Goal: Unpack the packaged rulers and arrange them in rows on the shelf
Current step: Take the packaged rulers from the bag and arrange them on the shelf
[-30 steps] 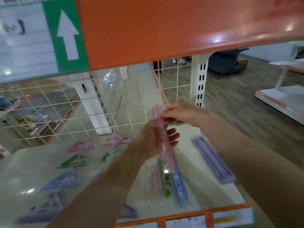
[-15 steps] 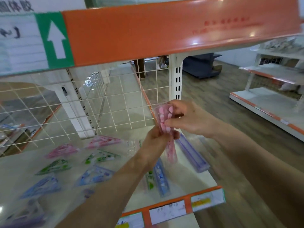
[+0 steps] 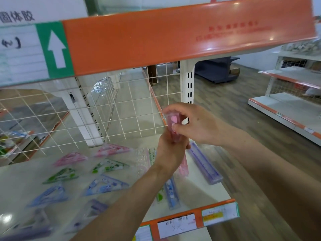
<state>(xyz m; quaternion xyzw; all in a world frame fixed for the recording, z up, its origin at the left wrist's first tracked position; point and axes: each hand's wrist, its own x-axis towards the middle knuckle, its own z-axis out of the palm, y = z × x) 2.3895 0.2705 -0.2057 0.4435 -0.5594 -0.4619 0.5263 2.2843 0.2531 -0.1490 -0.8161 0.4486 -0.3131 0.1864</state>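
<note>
I hold a pink packaged ruler [image 3: 174,126] upright above the white shelf [image 3: 205,190]. My left hand [image 3: 171,152] grips its middle from below. My right hand [image 3: 194,123] pinches the top end of its clear wrapper. The lower end of the pink ruler [image 3: 184,166] shows below my left hand. On the shelf lie a purple ruler [image 3: 205,164] to the right, a blue ruler [image 3: 172,193] and a green ruler [image 3: 159,197] near the front edge, partly hidden by my left forearm.
Several pink, green, blue and purple set squares [image 3: 107,166] lie in rows on the left of the shelf. A wire grid [image 3: 104,115] backs it. An orange upper shelf edge [image 3: 173,35] hangs overhead. Price labels [image 3: 177,225] line the front edge.
Both hands have lifted the pink ruler higher and drawn it toward me. My right hand has shifted over the wrapper's top end. The view has swung to the right.
</note>
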